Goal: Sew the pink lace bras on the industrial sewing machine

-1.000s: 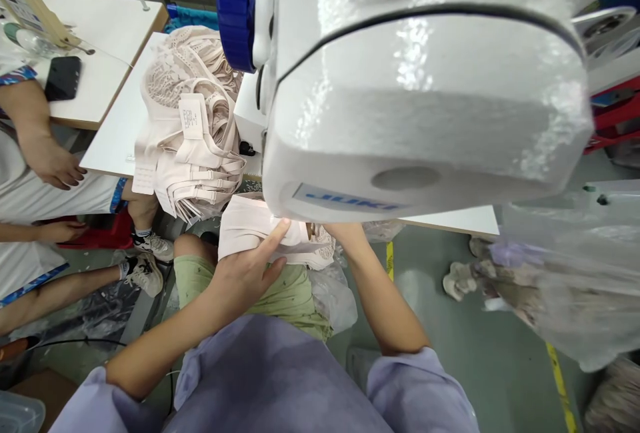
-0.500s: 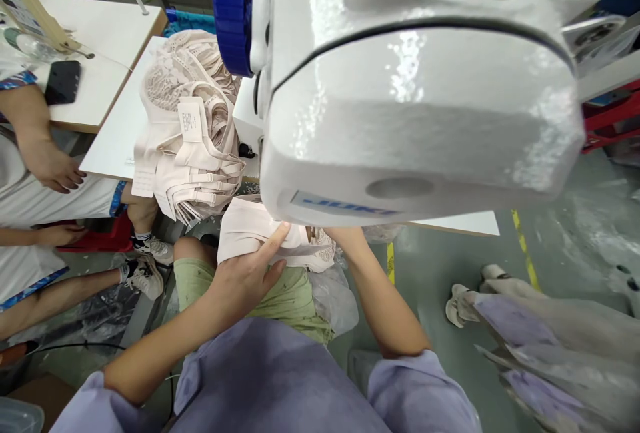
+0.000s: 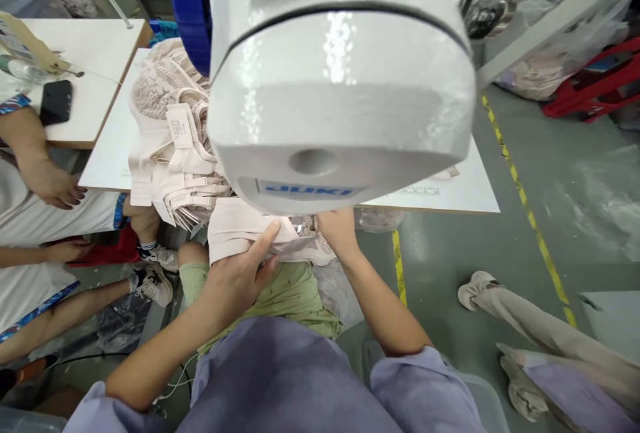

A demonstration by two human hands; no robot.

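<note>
A beige bra [image 3: 227,229] with a lace part lies under the head of a white sewing machine [image 3: 340,113] marked JUKI. My left hand [image 3: 243,276] grips its smooth band, index finger stretched along the top and the other fingers partly beneath the cloth. On the other side of the metal presser part, my right hand [image 3: 340,233] is curled at the lace end, its fingertips partly hidden by the machine head. The needle is also out of sight behind it. Left of the machine rests a pile of beige bras [image 3: 175,146] with straps and a white label.
The white sewing table [image 3: 450,189] extends right, with a blue handwheel [image 3: 191,13] at the machine's left. A co-worker's hand [image 3: 53,183] is at left, near a phone [image 3: 56,103] on another table. Another person's leg [image 3: 525,319] is at right, near yellow floor tape [image 3: 525,199].
The view has shifted, so the machine head appears further left and more of the table's right side shows. Both hands stay on the bra. The person at right has moved.
</note>
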